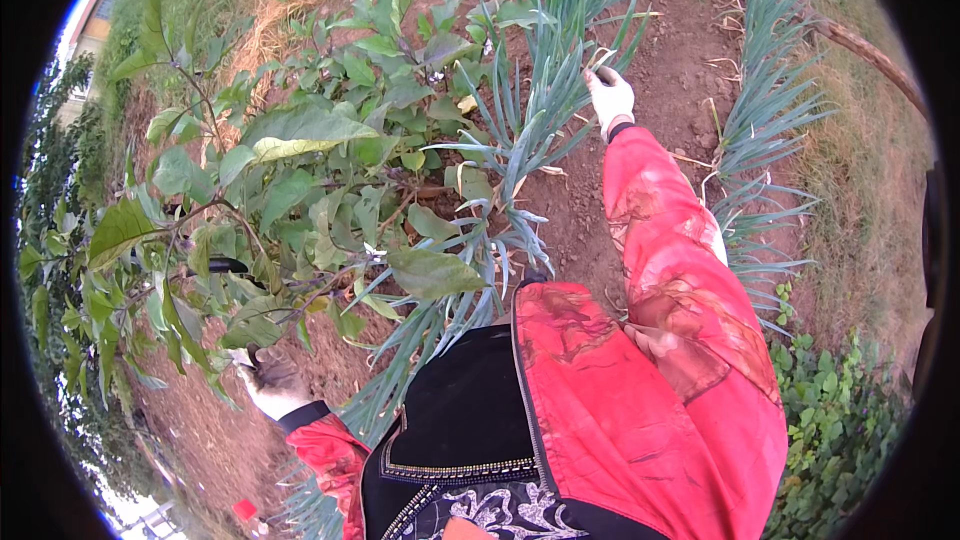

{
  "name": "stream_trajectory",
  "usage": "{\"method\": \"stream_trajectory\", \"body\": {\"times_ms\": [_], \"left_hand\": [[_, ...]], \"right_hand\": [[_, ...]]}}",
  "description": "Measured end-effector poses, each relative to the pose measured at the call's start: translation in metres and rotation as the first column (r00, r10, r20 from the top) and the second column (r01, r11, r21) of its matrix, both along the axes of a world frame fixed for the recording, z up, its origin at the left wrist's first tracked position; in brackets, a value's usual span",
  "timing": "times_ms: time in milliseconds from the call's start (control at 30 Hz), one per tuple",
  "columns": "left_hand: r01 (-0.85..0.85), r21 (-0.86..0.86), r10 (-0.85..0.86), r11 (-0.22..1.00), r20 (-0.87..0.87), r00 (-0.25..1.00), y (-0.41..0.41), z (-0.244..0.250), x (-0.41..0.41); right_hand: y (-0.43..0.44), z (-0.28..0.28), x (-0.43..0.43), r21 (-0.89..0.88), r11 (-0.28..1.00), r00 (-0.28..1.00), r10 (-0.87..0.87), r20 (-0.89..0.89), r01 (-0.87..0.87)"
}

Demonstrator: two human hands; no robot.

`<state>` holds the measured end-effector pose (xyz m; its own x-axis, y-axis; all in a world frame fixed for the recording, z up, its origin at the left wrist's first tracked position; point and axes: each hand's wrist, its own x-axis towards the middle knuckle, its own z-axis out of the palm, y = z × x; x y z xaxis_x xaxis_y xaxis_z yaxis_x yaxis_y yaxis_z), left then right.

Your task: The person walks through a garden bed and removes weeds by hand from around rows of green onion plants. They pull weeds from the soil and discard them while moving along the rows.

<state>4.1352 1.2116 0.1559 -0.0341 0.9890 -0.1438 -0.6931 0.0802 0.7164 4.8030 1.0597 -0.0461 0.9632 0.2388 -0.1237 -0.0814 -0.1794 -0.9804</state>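
My right hand (611,96), in a whitish glove, reaches up to the row of green onions (555,82) and has its fingertips closed on a dry, pale leaf (601,57) at the row's edge. Lower left, my left hand (268,379), in a white glove with a dirt-darkened part, is at the lower leaves of an eggplant plant (300,195). Its fingers are curled, and whether they hold anything cannot be told. A long dark eggplant (217,265) shows partly among the leaves.
A second row of green onions (739,127) runs along the right, past bare brown soil (675,30). A wooden pole (870,56) lies at the upper right. Leafy vines (832,420) grow at the lower right. A small red object (244,509) is on the ground at the lower left.
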Motion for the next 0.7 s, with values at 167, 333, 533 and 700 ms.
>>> {"method": "stream_trajectory", "body": {"times_ms": [167,333,533,700], "left_hand": [[0.074,0.043,-0.074,0.996,-0.012,0.997,-0.001,-0.004,-0.006],[-0.020,0.052,0.024,0.998,-0.075,0.997,0.000,-0.003,0.002],[0.116,0.071,-0.116,0.991,-0.016,0.993,0.001,-0.003,-0.004],[0.121,0.067,-0.121,0.990,-0.005,0.993,0.003,-0.007,-0.009]], "right_hand": [[0.005,-0.004,0.012,0.077,0.997,0.999,-0.012,-0.051,0.016],[0.009,0.010,0.012,0.028,0.998,0.997,0.059,0.045,-0.060],[-0.003,0.029,0.017,-0.358,0.932,0.930,0.175,0.324,-0.050],[-0.031,0.055,0.019,-0.733,0.679,0.613,0.558,0.560,0.051]]}}
